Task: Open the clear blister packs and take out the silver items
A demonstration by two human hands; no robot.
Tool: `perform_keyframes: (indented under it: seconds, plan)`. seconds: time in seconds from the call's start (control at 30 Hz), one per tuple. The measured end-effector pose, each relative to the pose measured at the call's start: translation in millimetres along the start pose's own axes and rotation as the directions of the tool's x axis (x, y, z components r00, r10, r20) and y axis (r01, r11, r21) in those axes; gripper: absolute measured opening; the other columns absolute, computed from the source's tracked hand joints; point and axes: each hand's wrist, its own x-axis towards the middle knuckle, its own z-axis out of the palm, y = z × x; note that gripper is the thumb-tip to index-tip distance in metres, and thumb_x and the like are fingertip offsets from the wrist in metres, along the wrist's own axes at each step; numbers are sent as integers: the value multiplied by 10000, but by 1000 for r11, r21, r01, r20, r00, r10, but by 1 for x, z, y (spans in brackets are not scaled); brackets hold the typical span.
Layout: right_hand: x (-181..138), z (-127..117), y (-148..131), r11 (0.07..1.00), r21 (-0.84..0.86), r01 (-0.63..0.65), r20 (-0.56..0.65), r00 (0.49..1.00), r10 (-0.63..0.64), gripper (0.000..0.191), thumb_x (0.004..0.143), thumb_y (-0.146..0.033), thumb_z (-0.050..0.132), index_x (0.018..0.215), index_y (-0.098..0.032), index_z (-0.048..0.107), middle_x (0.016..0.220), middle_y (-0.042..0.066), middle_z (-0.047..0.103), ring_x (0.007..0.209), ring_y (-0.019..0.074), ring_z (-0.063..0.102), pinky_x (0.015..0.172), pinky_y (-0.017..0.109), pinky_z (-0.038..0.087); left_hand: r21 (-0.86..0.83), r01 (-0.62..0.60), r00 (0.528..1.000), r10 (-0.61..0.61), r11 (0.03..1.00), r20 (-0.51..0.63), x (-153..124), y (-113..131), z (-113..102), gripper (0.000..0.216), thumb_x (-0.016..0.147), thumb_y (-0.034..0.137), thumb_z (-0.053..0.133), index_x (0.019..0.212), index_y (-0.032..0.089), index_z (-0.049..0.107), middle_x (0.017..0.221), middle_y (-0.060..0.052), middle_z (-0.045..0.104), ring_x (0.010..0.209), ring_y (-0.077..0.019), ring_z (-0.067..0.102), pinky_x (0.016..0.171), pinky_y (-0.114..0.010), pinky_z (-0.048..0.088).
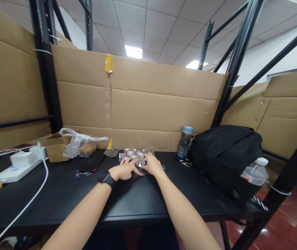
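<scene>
Overhead, a ceiling of white tiles with lit panels spans the room, and below it tall cardboard sheets (148, 104) stand as a wall behind the workspace, braced by a black metal rack frame (44, 66). In front of that wall runs a black table (60, 198), seen from the person's own head height, with both bare forearms reaching forward across it. On the table's right side sits a bulky black backpack (223, 156) with a clear plastic bottle (255, 172) lying in its side pocket, white cap outward. Just left of the backpack a blue-capped water bottle (185, 141) stands upright against the cardboard, with a small set of keys at its foot. On the far left lies a white power strip (13, 172) carrying a white charger, its cable trailing toward the near edge. Behind it is an open cardboard box (56, 146), touched by a crumpled clear plastic bag (81, 144) holding something yellowish. A dark phone (92, 163) lies flat near the bag. At the middle back of the table rests a pile of small clear packets with red parts (135, 154). The left hand (125, 171), a black smartwatch on its wrist, lies with fingers spread and fingertips touching the pile's near edge. The right hand (152, 164) rests on the pile, fingers curled loosely over the packets; whether it pinches one cannot be told.
</scene>
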Motion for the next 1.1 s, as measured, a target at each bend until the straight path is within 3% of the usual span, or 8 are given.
perform_keyframes:
  seconds: [0.37,0.5,0.57,0.63,0.7,0.83,1.0,1.1]
  plan:
    - [1,4,1,998,62,3,19,1000,-4,386,770,-340,750,1116,-265,596,1181,60,619,1045,239,606,775,311,446,-69,-48,999,47,996,-19,-5,-13,-8,708,683,-11,470,1150,452,734,1648,111,223,1513,-408,160,1159,-690,153]
    - [8,-4,21,948,307,82,64,992,-106,514,634,-420,868,1059,-222,657,1008,37,650,908,207,613,761,290,448,-156,-208,965,177,966,-192,-4,-24,-11,592,685,28,520,1123,355,746,1541,38,459,1430,-313,380,1206,-517,227]
    - [12,-9,32,901,423,96,65,989,-136,409,714,-433,815,1013,-188,681,897,21,649,816,174,600,748,279,448,-200,-291,924,220,936,-313,-1,-29,-9,570,670,51,575,1173,291,696,1380,-15,601,1281,-257,529,1143,-396,350]
    - [14,-13,42,866,491,96,87,984,-158,207,822,-325,719,957,-169,694,834,7,642,741,139,580,725,259,444,-224,-290,894,180,931,-410,4,-31,-4,558,654,75,636,1188,236,637,1221,-41,658,1132,-239,593,1025,-347,438]
    - [14,-14,48,863,498,86,132,976,-173,156,772,-143,708,926,-161,695,841,-3,636,671,106,554,672,231,434,-204,-230,879,114,952,-463,10,-30,3,499,654,109,697,1136,217,624,1142,-48,658,1071,-245,594,959,-345,452]
    - [13,-8,47,871,487,70,216,956,-197,403,578,29,752,927,-168,705,891,-18,627,621,77,526,597,196,411,-99,-162,877,97,982,-471,19,-23,13,312,706,213,774,1001,229,672,1090,-53,652,1106,-277,559,970,-373,410]
    - [14,-3,43,862,494,118,221,941,-256,251,599,-73,825,813,-171,738,768,-30,649,635,99,523,616,206,413,-81,-193,890,140,978,-433,20,-16,11,114,804,286,739,908,246,717,996,-34,704,1085,-264,574,1066,-416,325]
    - [16,-5,45,853,500,149,208,935,-286,92,684,-164,800,756,-174,743,700,-25,659,638,117,545,643,223,426,-162,-213,890,123,964,-440,16,-12,5,81,865,296,671,877,233,721,931,-28,731,989,-232,618,1020,-370,373]
